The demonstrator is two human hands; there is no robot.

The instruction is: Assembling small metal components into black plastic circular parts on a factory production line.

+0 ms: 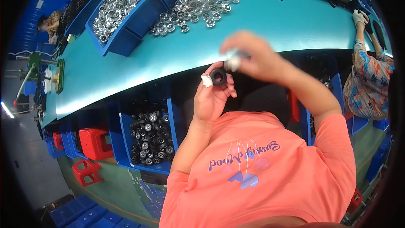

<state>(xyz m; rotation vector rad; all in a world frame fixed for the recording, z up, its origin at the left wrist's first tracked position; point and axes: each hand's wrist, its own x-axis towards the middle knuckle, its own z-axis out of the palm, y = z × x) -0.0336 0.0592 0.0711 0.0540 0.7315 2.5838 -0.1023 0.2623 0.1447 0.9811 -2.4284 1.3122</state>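
Observation:
My left hand (pixel 213 97) is raised in front of my chest, its thumb wrapped in white tape. Its fingers and thumb hold a small black tyre (pixel 218 77), with the round hole facing up. Just right of it and a little higher, my right hand (pixel 253 57) is curled and smeared by motion. A greyish blur shows at its fingertips near a white wrapped finger; I cannot make out what it is. On the teal table (pixel 295 27) beyond my hands lies a loose heap of shiny clear wheel hubs (pixel 194 8).
A blue bin (pixel 122 44) full of similar hubs stands at the back left. Below the table edge, another blue bin (pixel 126 133) holds black-tyred wheels (pixel 152 137). Red stools (pixel 96 143) stand at left. A co-worker in a flowered top (pixel 369 82) works at right.

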